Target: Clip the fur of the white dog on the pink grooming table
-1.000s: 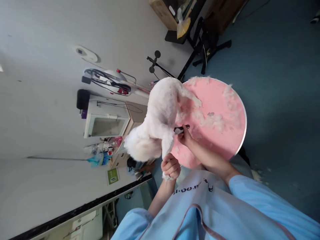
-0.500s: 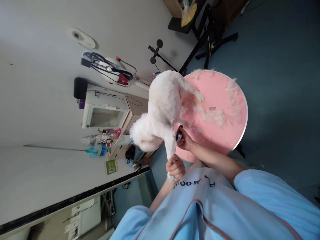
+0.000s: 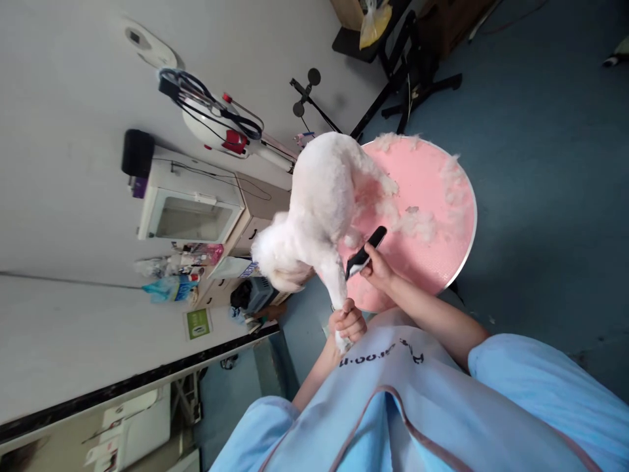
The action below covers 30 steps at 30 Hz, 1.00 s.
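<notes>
A white dog with short-trimmed fur stands on a round pink table. My left hand is closed around the lower part of its foreleg, which is stretched out toward me; the paw shows past my fingers. In my right hand is a black and white hair clipper. Its head end lies against or very near the underside of that foreleg; contact is hard to tell. Clumps of cut fur are strewn over the pink surface.
A white cabinet with a glass door stands by the wall on a drawer unit. A white and red machine with coiled black cables is beside it. A black stand rises behind the dog. Bags and bottles lie farther left.
The clipper has turned and come more into view, its body now angled away from the foreleg. My right hand has shifted slightly right. My left hand keeps hold of the foreleg.
</notes>
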### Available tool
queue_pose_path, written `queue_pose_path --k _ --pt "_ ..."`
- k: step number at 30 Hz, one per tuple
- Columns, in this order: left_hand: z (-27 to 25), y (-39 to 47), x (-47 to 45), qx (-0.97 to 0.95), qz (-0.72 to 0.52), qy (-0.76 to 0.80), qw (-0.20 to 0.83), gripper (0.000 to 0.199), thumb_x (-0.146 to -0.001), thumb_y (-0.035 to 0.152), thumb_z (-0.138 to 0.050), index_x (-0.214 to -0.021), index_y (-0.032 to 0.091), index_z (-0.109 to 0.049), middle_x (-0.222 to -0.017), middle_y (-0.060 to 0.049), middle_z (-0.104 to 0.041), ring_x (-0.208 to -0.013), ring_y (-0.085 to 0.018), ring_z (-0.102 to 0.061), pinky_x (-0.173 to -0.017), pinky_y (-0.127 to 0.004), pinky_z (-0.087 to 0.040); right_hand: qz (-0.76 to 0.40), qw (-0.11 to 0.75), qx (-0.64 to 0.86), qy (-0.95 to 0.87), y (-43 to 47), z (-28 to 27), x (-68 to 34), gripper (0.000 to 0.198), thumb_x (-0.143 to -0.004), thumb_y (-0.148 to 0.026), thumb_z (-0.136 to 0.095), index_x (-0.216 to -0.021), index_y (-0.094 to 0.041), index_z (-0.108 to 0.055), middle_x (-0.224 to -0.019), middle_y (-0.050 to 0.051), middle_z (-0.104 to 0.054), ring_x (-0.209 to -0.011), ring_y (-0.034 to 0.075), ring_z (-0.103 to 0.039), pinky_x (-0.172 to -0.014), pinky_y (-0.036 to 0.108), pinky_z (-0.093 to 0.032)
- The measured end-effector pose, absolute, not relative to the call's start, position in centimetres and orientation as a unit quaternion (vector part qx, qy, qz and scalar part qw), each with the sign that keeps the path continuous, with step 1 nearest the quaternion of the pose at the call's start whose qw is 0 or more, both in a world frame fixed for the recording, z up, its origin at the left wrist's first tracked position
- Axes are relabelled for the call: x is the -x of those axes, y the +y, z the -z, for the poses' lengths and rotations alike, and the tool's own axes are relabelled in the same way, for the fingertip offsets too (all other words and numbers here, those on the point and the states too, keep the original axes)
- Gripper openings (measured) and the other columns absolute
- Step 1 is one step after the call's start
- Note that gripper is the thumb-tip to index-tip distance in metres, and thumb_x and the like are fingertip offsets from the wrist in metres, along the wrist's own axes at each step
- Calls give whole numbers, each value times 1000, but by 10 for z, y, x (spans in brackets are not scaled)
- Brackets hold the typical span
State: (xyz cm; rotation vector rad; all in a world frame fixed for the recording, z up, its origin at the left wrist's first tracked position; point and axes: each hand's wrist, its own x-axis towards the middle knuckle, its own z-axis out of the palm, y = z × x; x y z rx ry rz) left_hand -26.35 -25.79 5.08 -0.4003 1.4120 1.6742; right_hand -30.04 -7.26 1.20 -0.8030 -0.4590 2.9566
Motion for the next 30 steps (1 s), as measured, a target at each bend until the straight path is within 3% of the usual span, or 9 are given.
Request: queue_pose_path --k 3,6,12,16,19,21,24,27,30 --pt "-47 -256 259 166 -662 578 447 35 -101 28 -30 -72 19 -49 -42 8 -11 -25 -3 -19 -43 -13 -9 -939 77 293 -161 -63 -20 303 59 -63 -68 -81 -66 -24 -42 -48 -10 -45 -37 4 -34 -34 18 -27" --pt "-39 -262 258 164 -689 517 480 27 -95 19 -36 -68 20 -40 -40 10 -5 -27 -3 -12 -43 -15 -13 -938 49 249 -235 -64 -26 294 61 -58 -70 -84 -66 -23 -46 -47 -9 -47 -37 4 -35 -33 18 -26" --pt "-25 -272 260 125 -726 375 562 22 -74 20 -67 -67 21 -46 -37 11 -19 -32 -6 -20 -41 -18 -24 -915 70 208 -338 -66 -26 275 58 -64 -75 -76 -69 -23 -53 -50 -7 -51 -39 6 -38 -37 20 -30" --pt "-11 -282 266 113 -692 420 576 24 -66 26 -80 -73 19 -57 -36 12 -26 -31 -6 -23 -40 -19 -29 -884 38 115 -452 -47 -35 295 48 -67 -66 -77 -71 -21 -61 -64 1 -65 -51 13 -54 -47 25 -43" --pt "-3 -290 270 105 -677 455 569 27 -65 26 -82 -76 18 -60 -37 11 -31 -32 -6 -26 -40 -19 -28 -848 151 173 -477 -36 -50 323 42 -74 -63 -68 -78 -21 -62 -70 3 -68 -59 17 -60 -53 28 -49" --pt "1 -293 271 109 -670 471 563 27 -64 26 -82 -77 17 -60 -39 11 -33 -33 -5 -29 -41 -19 -27 -813 195 178 -519 -34 -59 339 35 -72 -54 -70 -84 -22 -63 -78 4 -71 -67 19 -64 -60 30 -53" --pt "4 -293 274 121 -658 494 555 29 -62 25 -80 -80 16 -59 -39 12 -33 -33 -5 -30 -41 -20 -26 -761 177 133 -610 -37 -64 349 25 -68 -40 -72 -82 -22 -63 -81 4 -72 -82 22 -69 -76 33 -57" --pt "5 -290 278 129 -647 513 549 31 -60 25 -79 -80 17 -58 -39 12 -34 -33 -6 -30 -41 -20 -24 -732 129 113 -660 -34 -60 350 17 -68 -35 -70 -76 -21 -63 -76 4 -72 -79 23 -69 -74 33 -57" --pt "7 -289 279 129 -633 525 554 33 -55 26 -79 -78 17 -57 -38 11 -35 -33 -7 -29 -41 -22 -24 -736 139 114 -653 -31 -60 355 19 -70 -36 -70 -78 -19 -66 -82 5 -74 -82 23 -71 -75 33 -58"
